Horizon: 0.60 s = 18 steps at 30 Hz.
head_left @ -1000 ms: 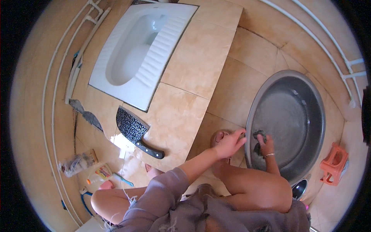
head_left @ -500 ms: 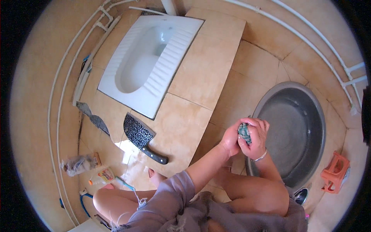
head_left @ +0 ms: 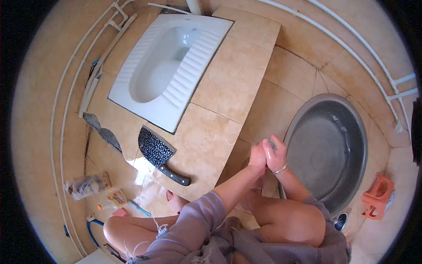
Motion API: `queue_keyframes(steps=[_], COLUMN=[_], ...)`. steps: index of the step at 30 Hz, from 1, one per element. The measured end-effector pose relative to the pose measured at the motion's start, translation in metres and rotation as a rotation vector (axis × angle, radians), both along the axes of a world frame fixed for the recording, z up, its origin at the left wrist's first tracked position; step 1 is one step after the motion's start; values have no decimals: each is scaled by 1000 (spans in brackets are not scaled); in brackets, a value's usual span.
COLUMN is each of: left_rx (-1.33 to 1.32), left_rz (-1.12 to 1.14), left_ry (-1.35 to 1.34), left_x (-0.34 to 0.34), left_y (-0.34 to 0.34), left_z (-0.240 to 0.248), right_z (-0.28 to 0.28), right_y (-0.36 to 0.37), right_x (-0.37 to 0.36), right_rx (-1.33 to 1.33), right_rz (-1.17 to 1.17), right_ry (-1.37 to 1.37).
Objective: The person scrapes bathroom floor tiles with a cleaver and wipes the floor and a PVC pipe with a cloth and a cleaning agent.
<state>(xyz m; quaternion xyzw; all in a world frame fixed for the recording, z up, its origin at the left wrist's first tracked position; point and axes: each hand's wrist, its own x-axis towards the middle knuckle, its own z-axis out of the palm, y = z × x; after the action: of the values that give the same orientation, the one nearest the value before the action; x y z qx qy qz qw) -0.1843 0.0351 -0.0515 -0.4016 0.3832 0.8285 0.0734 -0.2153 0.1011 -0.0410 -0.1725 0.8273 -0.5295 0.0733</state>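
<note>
Looks to me like a squeeze-it-out step, so here's my take. The wad point(head_left: 272, 143) (cloth or some kind of scrubber, too covered up to tell) is tucked between the left hand point(head_left: 258, 155) and the right hand point(head_left: 277, 156), up in the air just left of the big grey basin point(head_left: 329, 97). Fingers on both are curled in tight, no real gap, the two hands pressed together round the thing. The right pretty clearly has it; how much of it the left's fingers actually have hold of, I can't tell. If it were me, I'd shift the whole grip right so it's over the basin, since from here it'd probably drip on the floor point(head_left: 281, 103) instead. Then press palm against palm, turn the wad a bit and press again, with the loose ends folded in so nothing slips out. Steady pressure probably beats one hard crush. As for which way it points: only a small grey-green bit shows, poking out at the far end of the grip, away from the person. It's bunched up, so I honestly can't pick out a long axis; the rest is hidden under the fingers, and any lengthwise direction would be a guess.
</note>
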Motion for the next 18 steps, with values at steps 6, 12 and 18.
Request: queue_keyframes(steps=[6, 12, 18], left_rx=[-1021, -1642, -1852], left_rz=[-506, -572, -652], left_ry=[29, 414, 238], left_x=[23, 45, 50], left_y=[-36, -56, -92], left_z=[7, 14, 7], right_z=[8, 14, -20], right_y=[-5, -47, -83], right_x=[-15, -66, -78], right_rx=[-202, -56, 338], right_rz=[134, 76, 159], right_ry=[-501, 56, 804])
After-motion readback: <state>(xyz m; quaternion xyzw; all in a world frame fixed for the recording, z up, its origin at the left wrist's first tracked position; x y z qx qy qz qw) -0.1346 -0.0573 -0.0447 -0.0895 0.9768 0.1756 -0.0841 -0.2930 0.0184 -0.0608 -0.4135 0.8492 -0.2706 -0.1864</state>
